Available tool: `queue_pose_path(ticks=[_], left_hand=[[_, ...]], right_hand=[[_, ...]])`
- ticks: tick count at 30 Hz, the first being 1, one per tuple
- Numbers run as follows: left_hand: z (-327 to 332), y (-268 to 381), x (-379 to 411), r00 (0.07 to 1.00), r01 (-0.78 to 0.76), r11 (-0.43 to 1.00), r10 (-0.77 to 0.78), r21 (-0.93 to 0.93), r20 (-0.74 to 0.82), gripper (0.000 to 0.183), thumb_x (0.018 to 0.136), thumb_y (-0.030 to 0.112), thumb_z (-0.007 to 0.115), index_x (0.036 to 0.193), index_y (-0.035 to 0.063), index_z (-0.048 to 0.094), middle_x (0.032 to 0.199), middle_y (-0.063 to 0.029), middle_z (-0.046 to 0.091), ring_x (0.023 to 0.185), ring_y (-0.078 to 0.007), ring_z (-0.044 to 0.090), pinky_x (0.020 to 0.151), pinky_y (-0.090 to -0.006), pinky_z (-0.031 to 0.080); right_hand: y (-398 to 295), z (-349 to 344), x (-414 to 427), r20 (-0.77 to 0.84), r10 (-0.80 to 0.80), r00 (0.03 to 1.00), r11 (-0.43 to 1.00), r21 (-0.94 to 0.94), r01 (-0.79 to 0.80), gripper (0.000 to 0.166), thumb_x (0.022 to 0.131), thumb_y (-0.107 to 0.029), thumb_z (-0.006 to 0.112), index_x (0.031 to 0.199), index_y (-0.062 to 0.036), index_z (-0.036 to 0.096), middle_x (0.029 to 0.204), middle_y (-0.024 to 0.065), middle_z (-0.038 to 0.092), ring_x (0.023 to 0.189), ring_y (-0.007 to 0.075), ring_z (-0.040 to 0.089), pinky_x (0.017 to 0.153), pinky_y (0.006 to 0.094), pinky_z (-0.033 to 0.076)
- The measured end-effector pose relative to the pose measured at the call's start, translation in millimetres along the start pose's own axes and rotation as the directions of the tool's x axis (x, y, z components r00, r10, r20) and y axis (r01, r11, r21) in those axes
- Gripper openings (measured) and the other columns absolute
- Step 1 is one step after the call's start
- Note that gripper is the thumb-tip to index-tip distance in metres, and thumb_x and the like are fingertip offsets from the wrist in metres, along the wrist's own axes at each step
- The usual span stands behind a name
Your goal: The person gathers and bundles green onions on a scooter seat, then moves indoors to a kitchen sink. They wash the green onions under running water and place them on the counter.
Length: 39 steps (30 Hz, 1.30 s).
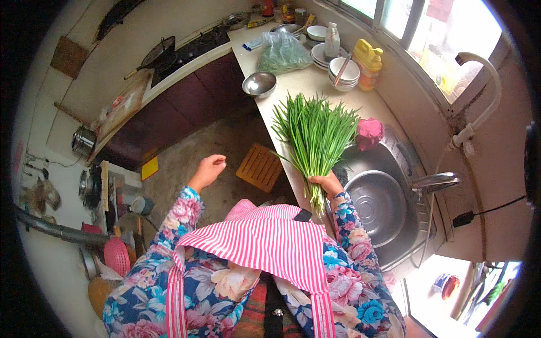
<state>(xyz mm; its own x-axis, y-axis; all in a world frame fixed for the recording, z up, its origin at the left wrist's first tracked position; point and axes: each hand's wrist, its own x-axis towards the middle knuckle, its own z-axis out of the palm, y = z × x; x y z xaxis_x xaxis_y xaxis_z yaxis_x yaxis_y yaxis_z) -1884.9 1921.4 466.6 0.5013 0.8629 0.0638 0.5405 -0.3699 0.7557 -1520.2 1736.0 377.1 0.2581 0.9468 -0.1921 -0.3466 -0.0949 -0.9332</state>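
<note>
A thick bunch of long green leaves, likely garlic chives [315, 131], lies on the pale countertop [270, 112] beside the sink. My right hand [327, 183] is wrapped around its pale stem ends, which point toward me. The leafy tips fan out away from me. Over the floor to the left, away from the counter, my left hand [209, 171] hangs in the air with its fingers curled in. I see nothing in it. Right of the bunch is the round-basin metal sink [374, 207], and a crumpled pink cloth [370, 133] rests at its far corner.
Farther along the counter are a steel bowl [259, 84], a plastic bag of greens [283, 53], stacked white bowls [344, 72] and a yellow jug [367, 63]. A faucet [437, 181] reaches over the sink. On the floor stands a slatted wooden stool [260, 167].
</note>
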Motion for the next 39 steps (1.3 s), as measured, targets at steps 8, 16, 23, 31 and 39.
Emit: queue_pose_path(ticks=[8, 16, 23, 31, 39], left_hand=[[27.0, 31.4, 92.1, 0.981, -0.115, 0.993, 0.112, 0.008, 0.158, 0.030, 0.085, 0.016, 0.064, 0.110, -0.0017, 0.063, 0.101, -0.0133, 0.068, 0.091, -0.0188, 0.064, 0.081, -0.0313, 0.051], [72.3, 32.9, 178.0, 0.868, 0.193, 0.958, -0.067, -0.210, 0.491, 0.023, 0.093, 0.022, 0.055, 0.099, 0.0025, 0.064, 0.086, -0.0066, 0.067, 0.073, -0.0125, 0.062, 0.066, -0.0258, 0.053], [178.9, 62.9, 139.3, 0.586, 0.459, 0.857, -0.095, -0.233, 0.805, 0.043, 0.092, 0.033, 0.059, 0.117, -0.0019, 0.051, 0.096, -0.0054, 0.061, 0.080, -0.0113, 0.058, 0.069, -0.0237, 0.049], [216.9, 94.6, 192.4, 0.644, 0.383, 0.649, 0.322, -0.657, 0.694, 0.042, 0.087, 0.002, 0.059, 0.126, -0.0039, 0.044, 0.118, -0.0099, 0.059, 0.106, -0.0164, 0.057, 0.093, -0.0292, 0.045], [169.8, 68.3, 251.7, 0.684, 0.231, 0.874, 0.167, -0.428, 0.710, 0.038, 0.087, 0.006, 0.060, 0.122, -0.0061, 0.050, 0.114, -0.0136, 0.061, 0.100, -0.0175, 0.059, 0.086, -0.0282, 0.049]], right_hand=[[1.5, -7.4, -14.5, -0.289, -0.072, 0.955, 0.981, -0.193, 0.015, 0.040, 0.077, -0.010, 0.074, 0.112, 0.0008, 0.056, 0.097, 0.0076, 0.065, 0.081, 0.0158, 0.062, 0.074, 0.0300, 0.050], [-6.6, 0.0, -31.6, -0.408, -0.125, 0.904, 0.965, -0.261, 0.016, 0.058, 0.080, -0.014, 0.073, 0.127, 0.0018, 0.042, 0.111, 0.0097, 0.060, 0.097, 0.0168, 0.059, 0.085, 0.0299, 0.048], [-22.7, 17.2, -13.7, -0.456, -0.112, 0.883, 0.957, -0.290, -0.029, 0.063, 0.076, -0.005, 0.074, 0.129, -0.0008, 0.041, 0.114, 0.0092, 0.059, 0.101, 0.0169, 0.058, 0.088, 0.0305, 0.047], [-47.9, 16.1, 31.8, -0.428, -0.130, 0.894, 0.980, -0.193, 0.050, 0.059, 0.076, 0.003, 0.069, 0.128, 0.0004, 0.043, 0.115, 0.0074, 0.059, 0.100, 0.0166, 0.058, 0.089, 0.0301, 0.047], [-60.0, 4.9, 37.3, -0.499, -0.009, 0.867, 0.978, -0.186, -0.097, 0.054, 0.082, -0.012, 0.071, 0.129, 0.0016, 0.046, 0.117, 0.0082, 0.060, 0.102, 0.0160, 0.057, 0.091, 0.0293, 0.045]])
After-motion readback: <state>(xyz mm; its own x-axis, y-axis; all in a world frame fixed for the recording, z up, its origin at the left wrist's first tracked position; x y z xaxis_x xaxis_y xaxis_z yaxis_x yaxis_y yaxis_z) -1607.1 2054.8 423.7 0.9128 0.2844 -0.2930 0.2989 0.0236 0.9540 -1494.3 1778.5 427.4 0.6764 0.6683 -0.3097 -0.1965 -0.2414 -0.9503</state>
